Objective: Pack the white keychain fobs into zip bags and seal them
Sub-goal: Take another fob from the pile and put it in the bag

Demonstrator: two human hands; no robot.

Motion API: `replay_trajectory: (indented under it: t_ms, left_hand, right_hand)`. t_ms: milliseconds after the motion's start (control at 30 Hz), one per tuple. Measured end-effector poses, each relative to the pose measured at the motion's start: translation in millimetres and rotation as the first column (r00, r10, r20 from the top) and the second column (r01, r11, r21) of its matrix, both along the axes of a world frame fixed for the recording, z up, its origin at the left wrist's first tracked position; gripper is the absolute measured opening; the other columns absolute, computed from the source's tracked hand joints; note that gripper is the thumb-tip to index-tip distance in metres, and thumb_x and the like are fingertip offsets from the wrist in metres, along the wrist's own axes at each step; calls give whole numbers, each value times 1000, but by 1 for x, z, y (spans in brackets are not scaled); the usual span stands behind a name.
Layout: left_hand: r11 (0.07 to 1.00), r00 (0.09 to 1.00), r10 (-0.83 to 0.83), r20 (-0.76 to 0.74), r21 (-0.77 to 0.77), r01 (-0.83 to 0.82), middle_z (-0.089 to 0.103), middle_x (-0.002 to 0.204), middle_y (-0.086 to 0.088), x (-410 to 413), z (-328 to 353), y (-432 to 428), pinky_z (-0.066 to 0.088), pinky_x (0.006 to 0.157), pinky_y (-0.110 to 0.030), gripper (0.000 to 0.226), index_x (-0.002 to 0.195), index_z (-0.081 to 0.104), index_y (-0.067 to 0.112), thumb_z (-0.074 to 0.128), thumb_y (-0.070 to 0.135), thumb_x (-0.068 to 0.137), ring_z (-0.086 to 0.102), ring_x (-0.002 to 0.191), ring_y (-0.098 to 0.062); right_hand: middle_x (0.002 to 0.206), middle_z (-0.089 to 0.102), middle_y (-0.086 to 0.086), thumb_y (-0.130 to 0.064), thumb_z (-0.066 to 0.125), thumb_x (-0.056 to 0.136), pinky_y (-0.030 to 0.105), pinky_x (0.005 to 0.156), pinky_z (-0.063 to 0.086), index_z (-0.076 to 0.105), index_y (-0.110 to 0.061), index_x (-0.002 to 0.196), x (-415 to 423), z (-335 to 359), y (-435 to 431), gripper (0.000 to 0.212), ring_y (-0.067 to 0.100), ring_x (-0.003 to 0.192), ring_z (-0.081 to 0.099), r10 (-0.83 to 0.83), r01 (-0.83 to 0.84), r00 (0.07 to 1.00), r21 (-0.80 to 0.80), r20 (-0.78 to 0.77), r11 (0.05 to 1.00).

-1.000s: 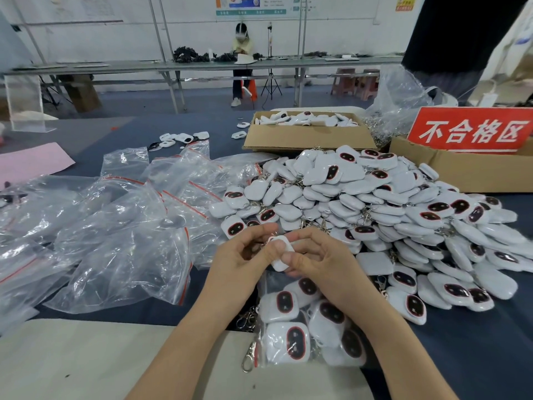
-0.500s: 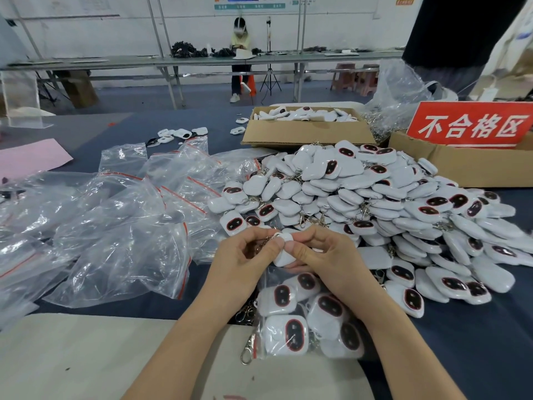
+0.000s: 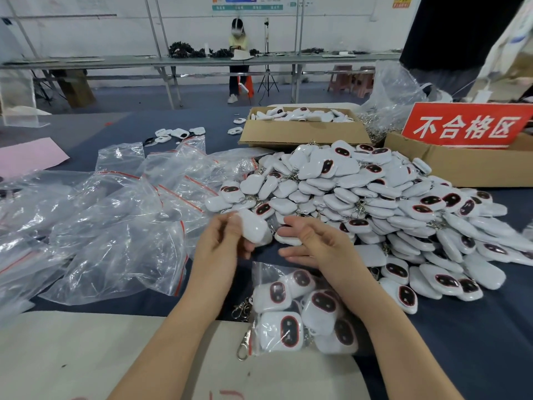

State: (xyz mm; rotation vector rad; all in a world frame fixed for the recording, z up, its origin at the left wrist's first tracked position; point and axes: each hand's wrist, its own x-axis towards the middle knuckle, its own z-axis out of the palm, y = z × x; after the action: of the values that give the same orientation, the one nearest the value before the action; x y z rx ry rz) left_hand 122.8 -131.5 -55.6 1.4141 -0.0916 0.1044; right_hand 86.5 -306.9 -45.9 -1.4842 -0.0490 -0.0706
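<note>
Fobs (image 3: 281,332) part-fill the bag (image 3: 261,269) under the spread right hand (image 3: 314,243); left hand (image 3: 222,241) holds another fob (image 3: 253,229); a big pile (image 3: 375,192) waits.

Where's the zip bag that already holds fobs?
Head view, low centre: the filled zip bag lies just below the right hand, nearer than the fob pile.

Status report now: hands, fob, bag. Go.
Left hand grips one white fob; right hand open, empty. Part-filled zip bag lies near the wrists, seal unclear. Loose fob pile crowds the right.
</note>
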Motion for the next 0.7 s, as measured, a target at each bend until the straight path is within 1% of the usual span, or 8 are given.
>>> replay_trajectory:
  t_ms: [133, 233, 300, 400, 467, 533, 600, 700]
  left_hand:
    - [916, 990, -60, -131, -401, 2, 68, 69, 0, -4, 13, 12, 52, 53, -22, 16, 108, 62, 13, 48, 7, 105, 57, 56, -11]
    - [884, 982, -141, -122, -463, 70, 70, 78, -5, -13, 17, 26, 61, 68, -25, 24, 109, 62, 12, 57, -5, 93, 67, 68, -14]
    - [928, 988, -137, -77, -359, 101, 73, 86, -7, -21, 13, 35, 61, 78, -24, 22, 99, 65, 13, 65, -2, 82, 70, 75, -16]
    - [993, 995, -95, 39, 74, 92, 74, 88, -3, -32, 4, 53, 57, 80, -20, 26, 83, 66, 24, 69, -1, 87, 70, 82, -14]
    - [926, 981, -138, 133, 370, 80, 72, 86, 0, -37, -1, 65, 55, 83, -32, 24, 87, 66, 30, 68, 8, 95, 67, 82, -18]
    - [835, 968, -206, 145, 542, 97, 72, 89, 0, -42, -3, 72, 51, 88, -47, 9, 100, 64, 29, 61, 29, 92, 66, 88, -28]
    - [787, 960, -243, 135, 606, 114, 70, 86, -3, -45, -5, 72, 51, 84, -48, 19, 105, 62, 30, 56, 35, 88, 63, 84, -35]
    - [775, 948, -288, 134, 615, 149, 67, 85, -8, -47, -3, 67, 50, 80, -56, 20, 106, 62, 28, 55, 29, 88, 58, 81, -41]
  right_hand:
    - [111, 76, -2, -48, 55, 91, 25, 79, 60, 71, -26, 115, -3, 2, -6, 36, 22, 96, 74, 11, -9, 1000, 77, -23, 997]
    - [112, 75, 2, -52, 56, 89, 27, 79, 60, 72, -24, 115, -4, 6, -7, 41, 23, 98, 74, 3, -1, 1000, 127, -20, 992]
    - [112, 75, 3, -52, 55, 90, 29, 80, 60, 72, -23, 114, -5, 8, -8, 42, 24, 99, 74, 5, -4, 1000, 133, -6, 991]
    - [113, 75, 2, -51, 55, 92, 29, 82, 60, 73, -25, 113, -4, 10, -9, 39, 24, 99, 73, 24, -28, 999, 120, 34, 992]
    - [111, 76, -1, -50, 55, 91, 26, 82, 60, 73, -26, 112, -4, 12, -6, 37, 20, 98, 74, 43, -45, 998, 39, 54, 998]
    - [108, 75, -6, -50, 54, 89, 21, 80, 58, 70, -32, 107, -4, 11, -1, 31, 9, 93, 73, 74, -60, 995, -192, 67, 980]
    - [100, 73, -19, -50, 55, 91, 17, 80, 56, 64, -43, 103, -4, 6, 5, 17, -3, 90, 69, 131, -93, 990, -454, 52, 886]
    - [92, 71, -30, -40, 59, 97, 13, 82, 53, 64, -50, 97, -4, 0, 8, 11, -10, 91, 66, 177, -128, 984, -592, 25, 796]
